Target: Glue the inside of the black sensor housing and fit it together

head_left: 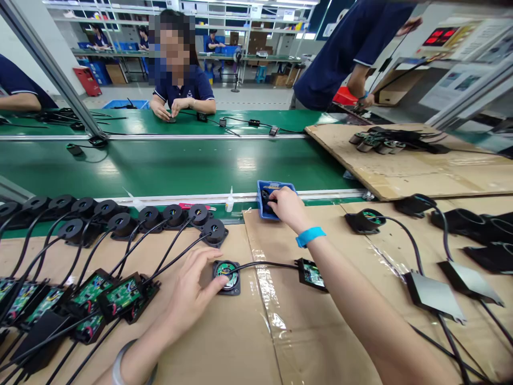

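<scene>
My left hand [196, 283] is stretched out on the cardboard, fingers apart. Its thumb rests on the left edge of a square black housing [234, 290] with a round green circuit board and thin wires inside. From that housing a black cable [266, 263] runs right to a small black box with a green board [312, 274], partly behind my right forearm. My right hand [286, 206] reaches into a small blue bin [260, 199] holding dark parts. Its fingers are pinched together over the contents, and what they grip is hidden.
Left, several round black housings [150, 216] are cabled to open boxes with green boards [120, 294]. A silver-covered box [435, 297] lies right. Behind the cardboard are a small white bottle [230, 202] and a green belt [180, 166]. A co-worker [184, 91] sits opposite, handling a small part.
</scene>
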Demonstrator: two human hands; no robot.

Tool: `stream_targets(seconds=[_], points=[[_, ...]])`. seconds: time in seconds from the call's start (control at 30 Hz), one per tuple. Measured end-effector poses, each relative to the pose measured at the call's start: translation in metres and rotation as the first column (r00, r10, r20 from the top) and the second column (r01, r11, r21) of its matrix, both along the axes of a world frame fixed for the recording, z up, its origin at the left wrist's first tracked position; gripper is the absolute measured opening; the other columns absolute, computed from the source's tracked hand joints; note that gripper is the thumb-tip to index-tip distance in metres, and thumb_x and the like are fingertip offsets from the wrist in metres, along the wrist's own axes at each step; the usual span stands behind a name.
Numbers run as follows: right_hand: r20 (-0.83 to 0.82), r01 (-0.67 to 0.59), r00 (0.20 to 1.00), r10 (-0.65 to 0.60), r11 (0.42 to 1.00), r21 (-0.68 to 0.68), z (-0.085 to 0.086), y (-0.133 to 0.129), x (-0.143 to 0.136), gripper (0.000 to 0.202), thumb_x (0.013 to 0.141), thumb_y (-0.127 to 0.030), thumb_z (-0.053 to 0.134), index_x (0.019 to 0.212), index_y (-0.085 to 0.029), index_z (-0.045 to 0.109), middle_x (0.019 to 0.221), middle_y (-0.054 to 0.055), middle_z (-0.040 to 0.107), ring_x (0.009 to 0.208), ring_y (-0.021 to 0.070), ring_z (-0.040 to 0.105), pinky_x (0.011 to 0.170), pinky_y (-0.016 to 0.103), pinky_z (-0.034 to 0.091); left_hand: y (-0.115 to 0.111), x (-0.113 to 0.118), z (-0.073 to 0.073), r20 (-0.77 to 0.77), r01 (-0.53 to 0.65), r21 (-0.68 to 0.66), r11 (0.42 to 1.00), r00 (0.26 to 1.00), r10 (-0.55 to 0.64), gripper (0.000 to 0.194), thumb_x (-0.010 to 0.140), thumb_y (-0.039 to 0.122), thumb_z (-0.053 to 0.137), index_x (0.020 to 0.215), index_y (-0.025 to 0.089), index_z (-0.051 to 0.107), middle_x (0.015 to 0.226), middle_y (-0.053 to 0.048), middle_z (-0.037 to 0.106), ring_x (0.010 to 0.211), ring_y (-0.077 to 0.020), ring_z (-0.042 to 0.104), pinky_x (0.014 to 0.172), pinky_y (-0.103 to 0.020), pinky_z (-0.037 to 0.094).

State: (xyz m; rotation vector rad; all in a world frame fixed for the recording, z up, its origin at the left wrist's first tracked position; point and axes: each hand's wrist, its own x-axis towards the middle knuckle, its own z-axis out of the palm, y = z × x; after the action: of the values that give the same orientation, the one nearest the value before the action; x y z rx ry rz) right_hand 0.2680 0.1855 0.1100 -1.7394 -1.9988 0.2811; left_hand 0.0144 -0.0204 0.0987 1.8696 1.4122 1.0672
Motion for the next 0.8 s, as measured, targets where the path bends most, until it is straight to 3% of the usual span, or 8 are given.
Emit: stream_targets(seconds=[0.1,0.27,0.37,0.43,0.47,0.57,0.67,0.8], points=[[-0.021,-0.014,1.0,0.014,1.0,-0.001,0.001,-0.004,0.002,0.007,0.083,-0.019,0.064,0.081,-0.016,0.059,0.086,0.006,0.064,0.077,0.0197,0.06,0.072,0.035,0.048,0.002,-0.004,0.004,0.033,-0.022,0.058,0.998,0.999,0.02,0.02,0.097,0.03,0.058,0.116,0.023,0.061,0.119,-0.007,0.065,0.112,-0.0214,0.062,0.095,-0.036,0.053],[-0.207,-0.215,0.955,0.212,0.977,0.01,0.035,-0.055,-0.009,0.011,0.089,-0.029,0.054,0.092,-0.019,0.06,0.084,0.006,0.067,0.077,0.0203,0.062,0.069,0.033,0.049,0.007,-0.011,0.02,-0.07,0.008,0.223,0.975,0.998,0.008,0.029,0.096,0.017,0.056,0.125,0.022,0.06,0.127,-0.009,0.063,0.12,-0.0213,0.061,0.099,-0.037,0.056],[-0.487,-0.545,0.76,0.429,0.83,-0.12,0.049,-0.096,-0.027,0.019,0.09,-0.038,0.054,0.09,-0.021,0.062,0.082,0.002,0.068,0.073,0.0151,0.063,0.065,0.028,0.051,0.008,-0.01,0.035,-0.273,0.229,0.343,0.911,0.952,-0.136,0.046,0.096,0.011,0.056,0.141,0.018,0.05,0.145,-0.014,0.052,0.135,-0.0219,0.052,0.111,-0.04,0.05],[-0.7,-0.702,0.576,0.422,0.694,-0.159,0.049,-0.116,-0.043,0.017,0.087,-0.036,0.057,0.086,-0.02,0.061,0.079,0.001,0.066,0.07,0.0127,0.06,0.064,0.027,0.05,0.009,-0.009,0.043,-0.372,0.366,0.369,0.855,0.901,-0.225,0.049,0.097,0.008,0.053,0.145,0.014,0.045,0.149,-0.015,0.05,0.139,-0.0207,0.047,0.114,-0.037,0.047],[-0.771,-0.731,0.513,0.378,0.663,-0.162,0.046,-0.123,-0.05,0.014,0.085,-0.034,0.059,0.084,-0.02,0.059,0.077,0.0,0.064,0.069,0.0118,0.059,0.063,0.026,0.049,0.009,-0.008,0.047,-0.405,0.405,0.371,0.835,0.88,-0.247,0.049,0.097,0.006,0.052,0.145,0.013,0.044,0.148,-0.015,0.051,0.14,-0.0199,0.047,0.115,-0.036,0.046],[-0.856,-0.693,0.455,0.248,0.702,-0.165,0.036,-0.131,-0.062,0.017,0.08,-0.032,0.064,0.082,-0.022,0.05,0.073,-0.003,0.06,0.066,0.0106,0.058,0.062,0.025,0.049,0.01,-0.008,0.052,-0.447,0.447,0.379,0.81,0.855,-0.262,0.05,0.096,0.004,0.053,0.145,0.011,0.045,0.141,-0.015,0.058,0.136,-0.0207,0.051,0.112,-0.036,0.049],[-0.795,-0.628,0.535,0.284,0.764,-0.15,0.027,-0.136,-0.056,0.026,0.084,-0.042,0.067,0.089,-0.022,0.05,0.086,0.002,0.065,0.078,0.0149,0.064,0.071,0.031,0.054,0.013,-0.011,0.047,-0.371,0.405,0.352,0.844,0.888,-0.271,0.054,0.094,0.008,0.058,0.146,0.014,0.045,0.131,-0.014,0.064,0.125,-0.0236,0.058,0.102,-0.04,0.056],[-0.3,-0.524,0.816,0.495,0.852,-0.02,0.013,-0.157,-0.035,0.064,0.072,-0.062,0.078,0.115,-0.022,0.053,0.113,0.009,0.065,0.104,0.0288,0.062,0.086,0.047,0.054,0.014,-0.014,0.026,-0.147,0.202,0.162,0.966,0.973,-0.178,0.055,0.092,0.018,0.064,0.145,0.022,0.049,0.123,-0.011,0.066,0.115,-0.0239,0.062,0.098,-0.042,0.056]])
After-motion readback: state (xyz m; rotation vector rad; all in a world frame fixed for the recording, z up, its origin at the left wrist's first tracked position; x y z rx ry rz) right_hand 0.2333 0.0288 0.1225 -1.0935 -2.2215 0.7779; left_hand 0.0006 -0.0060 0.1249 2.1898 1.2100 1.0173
